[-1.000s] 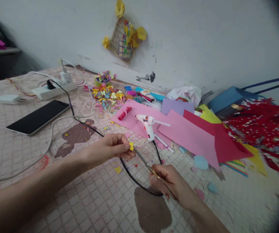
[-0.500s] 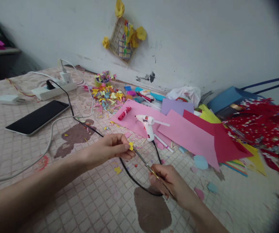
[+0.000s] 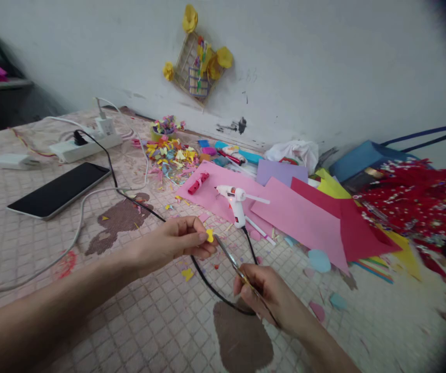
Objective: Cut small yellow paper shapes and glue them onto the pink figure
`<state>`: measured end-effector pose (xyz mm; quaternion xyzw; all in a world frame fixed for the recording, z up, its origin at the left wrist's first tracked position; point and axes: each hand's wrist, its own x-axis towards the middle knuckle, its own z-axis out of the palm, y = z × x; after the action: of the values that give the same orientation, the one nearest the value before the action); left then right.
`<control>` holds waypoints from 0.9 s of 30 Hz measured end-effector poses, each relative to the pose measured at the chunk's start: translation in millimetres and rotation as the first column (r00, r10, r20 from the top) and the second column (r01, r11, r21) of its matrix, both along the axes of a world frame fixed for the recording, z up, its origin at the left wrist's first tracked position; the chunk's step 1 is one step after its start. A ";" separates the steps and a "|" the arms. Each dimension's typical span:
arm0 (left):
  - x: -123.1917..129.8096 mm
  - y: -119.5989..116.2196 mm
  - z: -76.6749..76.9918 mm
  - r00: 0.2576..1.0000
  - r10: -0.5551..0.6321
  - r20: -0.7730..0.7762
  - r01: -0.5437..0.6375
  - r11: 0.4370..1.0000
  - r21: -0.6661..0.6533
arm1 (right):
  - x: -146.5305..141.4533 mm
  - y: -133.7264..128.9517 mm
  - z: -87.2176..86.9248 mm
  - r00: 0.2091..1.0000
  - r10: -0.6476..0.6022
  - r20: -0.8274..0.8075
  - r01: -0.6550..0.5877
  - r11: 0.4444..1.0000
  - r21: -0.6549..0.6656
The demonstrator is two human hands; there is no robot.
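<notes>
My left hand [image 3: 184,239] pinches a small yellow paper piece [image 3: 210,235] between thumb and fingertips above the table. In my right hand [image 3: 261,291] are the scissors [image 3: 230,259], their metal blades pointing up and left toward the yellow paper. Most of the handles are hidden by my fingers. The blade tips lie just right of the paper; whether they touch it I cannot tell. Below my left hand, another yellow paper scrap [image 3: 187,274] rests on the patterned tablecloth [image 3: 153,321].
A white glue gun [image 3: 236,207] lies on pink paper sheets [image 3: 300,207], its black cable [image 3: 215,290] running beneath my hands. Colourful paper cuttings [image 3: 172,155] are heaped at the back. Left are a black-screened tablet [image 3: 59,189] and a power strip [image 3: 86,147]; red tinsel [image 3: 405,202] lies right.
The scissors' tips have shifted slightly and the blades look a little more apart. My right hand has moved slightly left; my left hand keeps its hold on the yellow paper.
</notes>
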<state>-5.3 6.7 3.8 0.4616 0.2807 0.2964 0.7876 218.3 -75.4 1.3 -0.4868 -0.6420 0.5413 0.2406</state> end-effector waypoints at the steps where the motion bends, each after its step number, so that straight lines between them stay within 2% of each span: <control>1: 1.4 -2.1 0.4 1.000 0.013 0.001 -0.013 1.000 0.000 | -1.9 -0.1 -0.6 1.000 -0.019 -0.024 0.019 1.000 -0.003; 6: 13.5 -19.1 -1.4 0.993 0.112 -0.040 -0.110 0.993 0.045 | -18.5 0.8 -4.6 0.942 -0.275 -0.191 0.273 0.961 -0.038; 8: 18.1 -25.9 -3.8 0.989 0.124 -0.080 -0.116 0.988 0.098 | -26.4 1.3 -3.2 0.915 -0.330 -0.232 0.332 0.943 -0.029; 13: 22.4 -34.2 -6.8 0.990 0.090 -0.106 -0.069 0.980 0.187 | -37.9 3.2 3.1 0.921 -0.321 -0.219 0.334 0.942 0.025; 21: 23.2 -32.4 -7.4 0.990 0.029 -0.136 -0.006 0.986 0.166 | -34.2 4.7 0.1 0.928 -0.300 -0.220 0.310 0.951 0.012; 25: 20.8 -30.2 -5.9 0.984 0.032 -0.174 0.000 0.984 0.179 | -34.8 4.4 1.9 0.933 -0.280 -0.227 0.288 0.958 0.004; 27: 19.0 -28.8 -4.2 0.987 0.040 -0.153 -0.018 0.989 0.144 | -35.2 3.7 2.3 0.923 -0.285 -0.259 0.291 0.957 -0.017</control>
<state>13.7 -22.1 -0.5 0.5342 0.3259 0.2901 0.7240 183.1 -71.7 3.6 -0.4983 -0.5325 0.5519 0.4045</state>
